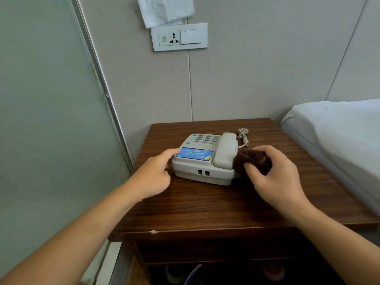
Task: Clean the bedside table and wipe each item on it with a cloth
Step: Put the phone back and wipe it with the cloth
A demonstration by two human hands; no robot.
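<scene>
A grey desk telephone (202,170) stands in the middle of the dark wooden bedside table (197,204), its handset (225,150) resting in the cradle on the right and a blue label on top. My left hand (153,174) touches the phone's left side, the forefinger stretched onto the top edge near the label. My right hand (273,173) grips a bunched dark brown cloth (254,159), which presses against the phone's right side beside the handset. The curly cord (243,134) lies behind the phone.
A bed with a white sheet (337,140) borders the table on the right. A frosted glass panel (47,120) stands at the left. A wall socket and switch plate (179,37) hangs above, with crumpled white paper (165,9) over it. Shoes show under the table.
</scene>
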